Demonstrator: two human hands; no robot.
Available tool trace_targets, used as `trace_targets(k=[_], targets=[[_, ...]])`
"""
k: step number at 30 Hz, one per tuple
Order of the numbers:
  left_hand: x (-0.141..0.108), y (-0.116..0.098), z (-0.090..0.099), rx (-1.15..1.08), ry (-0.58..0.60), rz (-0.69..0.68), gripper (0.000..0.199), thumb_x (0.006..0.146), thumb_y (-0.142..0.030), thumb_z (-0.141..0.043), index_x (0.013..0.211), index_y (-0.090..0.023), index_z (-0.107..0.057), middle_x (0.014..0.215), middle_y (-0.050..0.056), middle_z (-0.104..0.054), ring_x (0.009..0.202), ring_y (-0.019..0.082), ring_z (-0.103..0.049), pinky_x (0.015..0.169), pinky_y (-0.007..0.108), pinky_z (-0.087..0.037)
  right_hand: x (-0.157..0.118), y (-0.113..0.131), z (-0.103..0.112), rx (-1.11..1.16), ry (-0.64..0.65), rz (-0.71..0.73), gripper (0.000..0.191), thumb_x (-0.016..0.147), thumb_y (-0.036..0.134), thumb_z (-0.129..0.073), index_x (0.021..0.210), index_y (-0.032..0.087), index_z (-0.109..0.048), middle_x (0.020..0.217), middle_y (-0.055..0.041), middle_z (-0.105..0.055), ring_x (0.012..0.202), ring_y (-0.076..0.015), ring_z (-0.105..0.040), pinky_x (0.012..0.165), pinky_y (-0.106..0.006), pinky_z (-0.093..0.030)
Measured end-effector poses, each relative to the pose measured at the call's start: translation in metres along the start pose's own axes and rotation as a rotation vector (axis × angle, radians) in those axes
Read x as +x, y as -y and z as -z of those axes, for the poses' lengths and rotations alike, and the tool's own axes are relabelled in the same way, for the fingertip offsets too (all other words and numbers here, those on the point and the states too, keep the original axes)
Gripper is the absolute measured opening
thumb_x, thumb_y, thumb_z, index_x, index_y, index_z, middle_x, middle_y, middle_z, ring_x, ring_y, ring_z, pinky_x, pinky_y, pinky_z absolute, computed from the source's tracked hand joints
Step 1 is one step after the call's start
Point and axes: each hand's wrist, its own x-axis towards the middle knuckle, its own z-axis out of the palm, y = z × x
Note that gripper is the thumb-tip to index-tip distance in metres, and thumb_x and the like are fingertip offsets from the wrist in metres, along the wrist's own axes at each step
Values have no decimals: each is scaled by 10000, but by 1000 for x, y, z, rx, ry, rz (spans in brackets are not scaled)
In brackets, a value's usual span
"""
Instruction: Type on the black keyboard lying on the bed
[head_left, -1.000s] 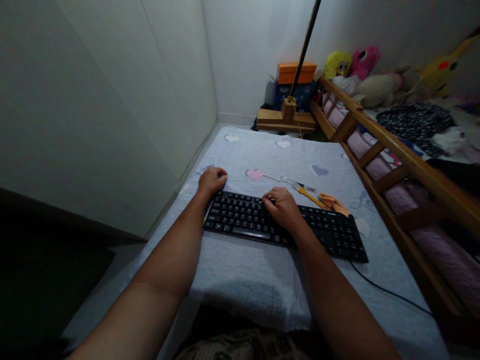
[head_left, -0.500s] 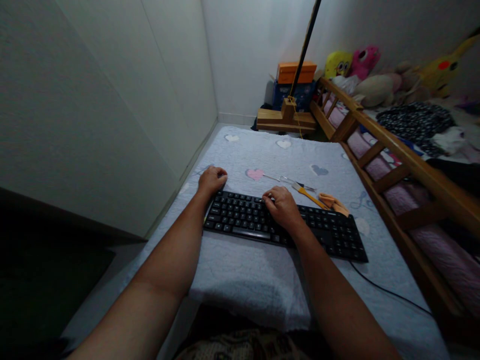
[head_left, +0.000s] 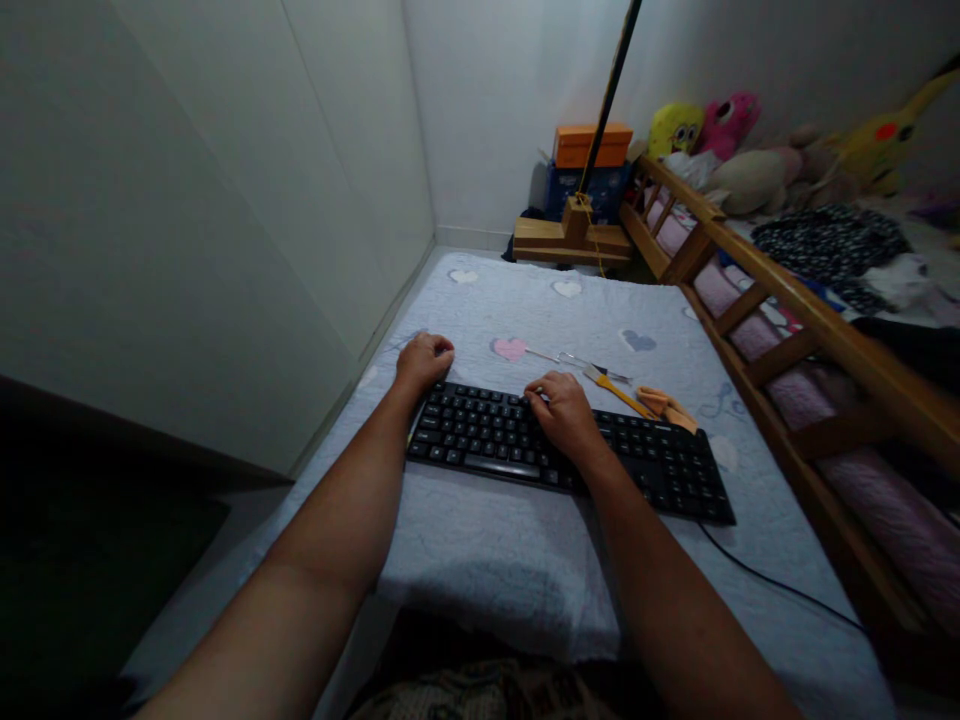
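A black keyboard (head_left: 660,465) lies across a pale blue blanket (head_left: 525,290) with heart patches. My left hand (head_left: 424,362) is curled at the keyboard's far left corner, fingers closed against its edge. My right hand (head_left: 564,412) rests on the middle keys, its fingers bent down onto the upper key rows; what the fingertips touch is hidden. Just behind the keyboard lie metal tweezers (head_left: 577,360), a yellow-handled tool (head_left: 619,390) and a small orange item (head_left: 667,405).
The keyboard's cable (head_left: 780,585) trails off to the right. A wooden bed rail (head_left: 757,275) runs along the right, with plush toys (head_left: 701,125) beyond. A wooden stand with a pole (head_left: 574,235) and an orange box (head_left: 592,145) sit at the back. A wall (head_left: 225,200) is close on the left.
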Motion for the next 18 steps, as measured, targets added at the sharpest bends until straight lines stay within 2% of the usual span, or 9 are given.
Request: trace_targets(k=[18], targets=[[3,6,-4,-15,-24,-9,231,944,-239,-698,1093,-219,-874,1177,99,-756,1113,266,-722,1078,390,-572,-1,4,4,11,46,11,203,1034,147,-668,948,232,-832,1032,-100,-802,1068,-289,-678,992,-417,-479]])
